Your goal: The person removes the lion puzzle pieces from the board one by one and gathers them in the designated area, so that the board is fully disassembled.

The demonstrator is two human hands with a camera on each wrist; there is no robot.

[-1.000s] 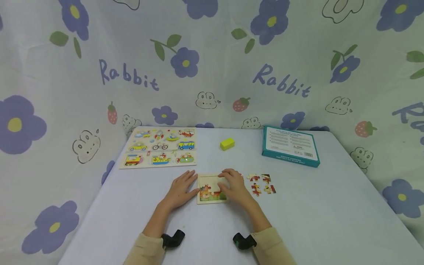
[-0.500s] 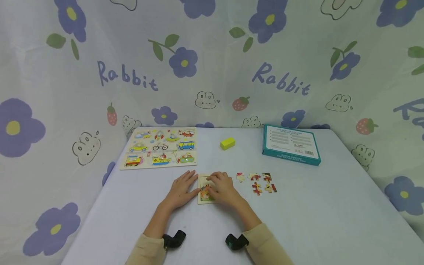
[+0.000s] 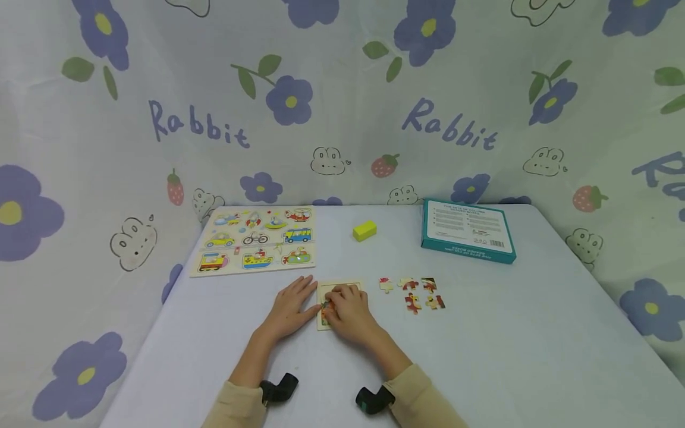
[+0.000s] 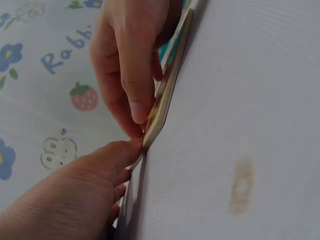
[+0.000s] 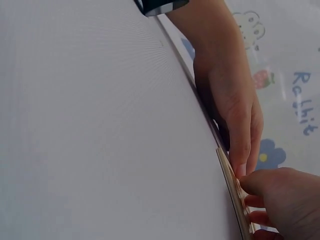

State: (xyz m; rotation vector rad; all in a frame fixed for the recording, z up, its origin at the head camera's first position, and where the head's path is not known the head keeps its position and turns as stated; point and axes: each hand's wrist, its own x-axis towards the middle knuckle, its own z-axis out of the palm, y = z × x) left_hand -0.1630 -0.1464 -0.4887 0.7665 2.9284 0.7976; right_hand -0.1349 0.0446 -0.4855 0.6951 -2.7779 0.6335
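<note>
A small wooden jigsaw board (image 3: 342,283) with a raised rim lies flat before me; colourful puzzle pieces show in its lower left part. My left hand (image 3: 289,306) rests flat on the table at the board's left edge, its thumb touching the corner in the left wrist view. Over the board my right hand (image 3: 350,312) bends downward, fingertips on the pieces and hiding most of them. In the right wrist view its thumb (image 5: 255,182) meets the left thumb tip and its fingers spread along the board. Loose puzzle pieces (image 3: 412,303), several, lie to the right.
At the back left lies a larger vehicle puzzle board (image 3: 271,239). A yellow block (image 3: 365,230) sits at the back middle, and a flat teal box (image 3: 468,230) at the back right. A patterned curtain (image 3: 342,119) hangs behind the white table (image 3: 508,333).
My right hand has slid left across the board, from its right side to its left part, uncovering a loose piece on the table. My left hand has stayed at the left edge.
</note>
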